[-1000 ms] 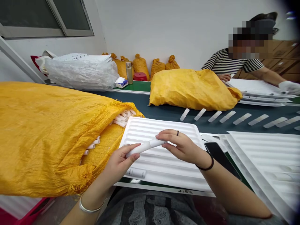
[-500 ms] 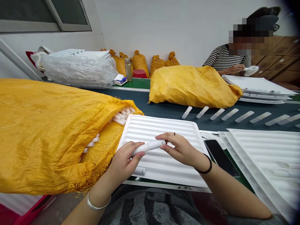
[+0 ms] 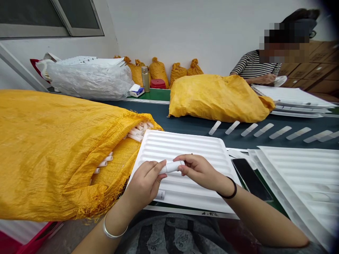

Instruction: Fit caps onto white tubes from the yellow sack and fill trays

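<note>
Between my hands, a white plastic tube [image 3: 173, 166] is held nearly level, tilted slightly up to the right. My left hand [image 3: 145, 181] is closed round its left end, and my right hand [image 3: 197, 169] pinches the right end, where small dark print shows. A seam runs round the tube near my left fingers. Beneath lies a white ribbed tray [image 3: 185, 143] with long grooves. Another printed white tube [image 3: 160, 194] rests in its front left groove, partly hidden by my left hand.
A yellow woven sack [image 3: 53, 141] with white tubes spilling out lies at left. Translucent tubes [image 3: 233, 127] line the dark belt [image 3: 156, 109]. To the right are a phone [image 3: 250, 178] and stacked trays [image 3: 296, 165]. Across the belt, a person in stripes [image 3: 254, 65] holds something white.
My hands have come closer together along the tube, and less of it shows between them. The tubes on the belt have shifted slightly right.
</note>
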The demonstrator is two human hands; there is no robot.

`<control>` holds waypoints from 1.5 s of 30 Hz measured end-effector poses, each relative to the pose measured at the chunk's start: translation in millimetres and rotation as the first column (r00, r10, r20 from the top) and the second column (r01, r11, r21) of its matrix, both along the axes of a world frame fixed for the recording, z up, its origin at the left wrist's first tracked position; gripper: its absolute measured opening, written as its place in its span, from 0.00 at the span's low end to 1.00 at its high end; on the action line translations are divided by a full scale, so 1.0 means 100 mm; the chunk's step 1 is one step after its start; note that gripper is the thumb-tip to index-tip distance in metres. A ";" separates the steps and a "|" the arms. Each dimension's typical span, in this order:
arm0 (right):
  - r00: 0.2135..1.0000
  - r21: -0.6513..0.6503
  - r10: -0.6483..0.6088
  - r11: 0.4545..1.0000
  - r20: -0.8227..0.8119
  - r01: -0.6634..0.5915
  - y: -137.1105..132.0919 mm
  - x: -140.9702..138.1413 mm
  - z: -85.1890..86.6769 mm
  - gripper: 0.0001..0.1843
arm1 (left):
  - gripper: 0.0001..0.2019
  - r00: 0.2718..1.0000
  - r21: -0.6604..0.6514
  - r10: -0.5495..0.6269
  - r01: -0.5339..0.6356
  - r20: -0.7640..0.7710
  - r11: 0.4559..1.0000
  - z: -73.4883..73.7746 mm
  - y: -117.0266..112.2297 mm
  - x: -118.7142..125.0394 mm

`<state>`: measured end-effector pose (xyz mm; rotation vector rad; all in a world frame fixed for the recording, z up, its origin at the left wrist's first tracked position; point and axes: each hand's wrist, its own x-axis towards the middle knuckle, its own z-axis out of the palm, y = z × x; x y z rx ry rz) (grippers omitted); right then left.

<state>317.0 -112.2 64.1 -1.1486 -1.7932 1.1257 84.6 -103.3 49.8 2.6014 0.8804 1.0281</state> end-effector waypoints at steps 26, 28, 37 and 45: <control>0.419 0.001 -0.343 0.774 0.841 0.633 1.81 1.05 -0.36 0.18 | 0.18 0.525 -0.046 0.569 -0.759 -0.633 0.649 -0.62 0.95 -1.61; 0.382 0.044 -0.357 0.777 0.852 0.628 1.68 0.99 -0.25 0.21 | 0.17 0.576 -0.072 0.526 -0.714 -0.626 0.696 -0.64 0.94 -1.54; 0.687 0.143 0.154 0.924 0.710 -0.354 -0.05 -0.47 -0.35 0.12 | 0.11 0.915 -0.213 0.384 -0.402 -0.120 0.891 -0.34 0.64 -1.05; 0.848 0.187 0.063 0.964 0.527 -0.188 -0.23 -0.51 -0.42 0.10 | 0.15 0.980 -0.209 0.164 -0.138 0.113 0.968 -0.10 0.27 -0.61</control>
